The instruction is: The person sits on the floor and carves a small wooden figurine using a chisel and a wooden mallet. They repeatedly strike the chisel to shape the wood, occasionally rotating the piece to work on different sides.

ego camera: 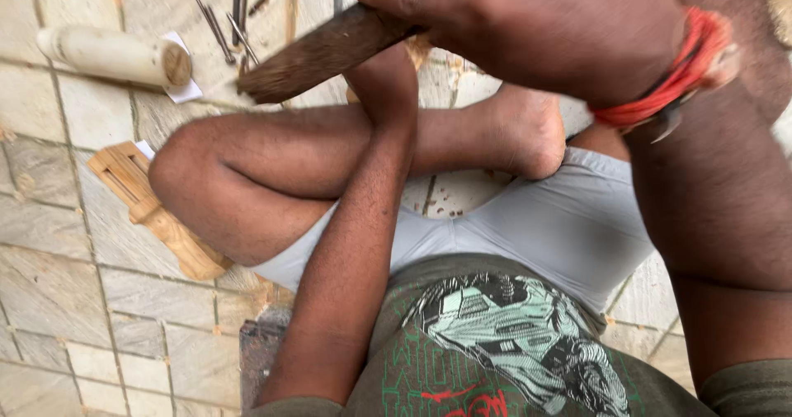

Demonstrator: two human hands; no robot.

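Right hand (561, 33) grip: holding dark wooden mallet (318, 54) | long axis slants down-left | left hand hidden.

Left hand (388, 75) vanishes behind the dark wooden mallet (322, 54), grip unreadable. Right hand (544, 29) is clipped by the top edge, and the metal chisels (227, 21) run off frame.
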